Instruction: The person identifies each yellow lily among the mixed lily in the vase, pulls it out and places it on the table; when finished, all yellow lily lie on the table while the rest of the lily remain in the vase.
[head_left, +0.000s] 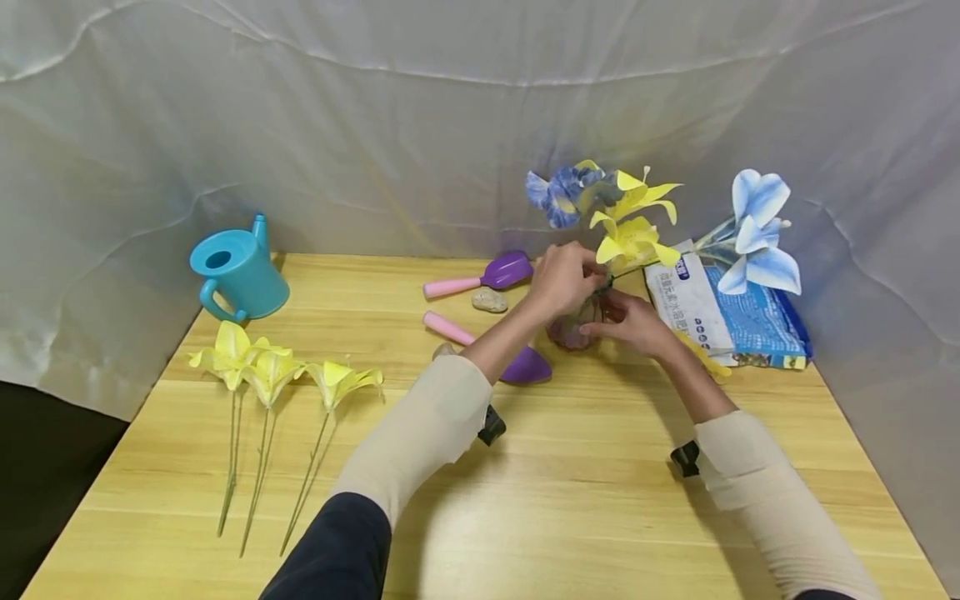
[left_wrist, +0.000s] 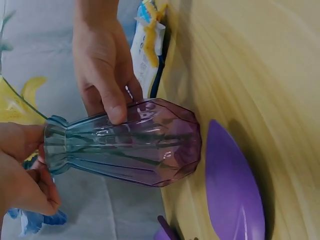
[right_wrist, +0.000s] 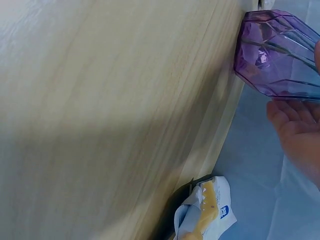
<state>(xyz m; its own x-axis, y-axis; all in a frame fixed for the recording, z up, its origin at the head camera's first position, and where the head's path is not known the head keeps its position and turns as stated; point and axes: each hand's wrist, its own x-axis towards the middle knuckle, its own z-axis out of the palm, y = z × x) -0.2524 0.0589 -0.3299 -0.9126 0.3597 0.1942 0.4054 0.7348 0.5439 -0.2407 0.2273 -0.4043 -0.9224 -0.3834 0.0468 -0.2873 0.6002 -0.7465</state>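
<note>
A faceted glass vase (left_wrist: 135, 145), teal at its mouth and purple at its base, stands upright with green stems inside. My right hand (head_left: 637, 325) grips its body, thumb on the near side and fingers round the other. At the mouth, my left hand (head_left: 566, 279) has its fingers curled about the green stems (left_wrist: 30, 161); the pinch itself is partly hidden. Out of the vase rise yellow lilies (head_left: 633, 242), a blue-violet iris (head_left: 558, 198) and pale blue lilies (head_left: 761, 233), which lean right.
Three yellow lilies (head_left: 270, 375) lie on the left of the wooden table (head_left: 570, 500). Behind them is a blue watering can (head_left: 247, 275). Two purple trowels (head_left: 506, 271) with pink handles and a stone (head_left: 489, 300) sit left of the vase, a blue-white fertilizer bag (head_left: 750, 317) right.
</note>
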